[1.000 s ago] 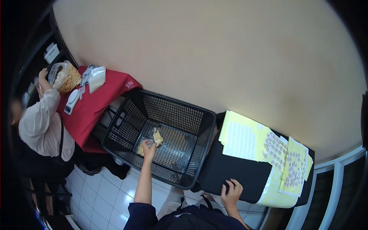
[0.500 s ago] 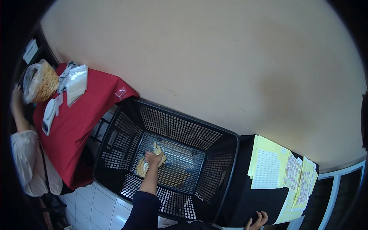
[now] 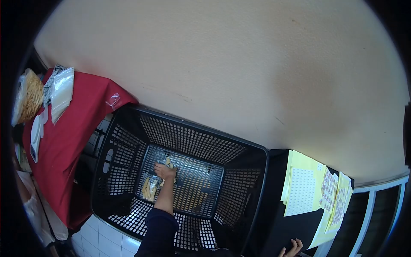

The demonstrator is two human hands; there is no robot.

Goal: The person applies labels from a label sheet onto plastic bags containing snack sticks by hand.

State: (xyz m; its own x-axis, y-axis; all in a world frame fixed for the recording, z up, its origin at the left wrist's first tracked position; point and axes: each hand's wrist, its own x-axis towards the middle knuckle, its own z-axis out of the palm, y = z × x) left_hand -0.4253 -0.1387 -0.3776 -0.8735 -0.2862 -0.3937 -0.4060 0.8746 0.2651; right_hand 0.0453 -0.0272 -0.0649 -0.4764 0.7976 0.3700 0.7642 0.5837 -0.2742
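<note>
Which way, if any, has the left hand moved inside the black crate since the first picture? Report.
Yes: judged against the black crate, the left hand has moved toward its wall side.

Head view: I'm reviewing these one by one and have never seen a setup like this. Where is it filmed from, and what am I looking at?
There is no machine here: a person works bare-handed, filmed by one camera worn on the head, looking forward and down.

The left hand reaches into a black basket, where small clear packets of pale sticks lie. It is at the packets, but its grip is hidden. The right hand, partly cut off by the frame, rests on a black surface that bears yellow sheets.

On the left, a red cloth carries a large bag of sticks, flat clear bags and a white device. The pale sleeve at the edge belongs to someone else.
</note>
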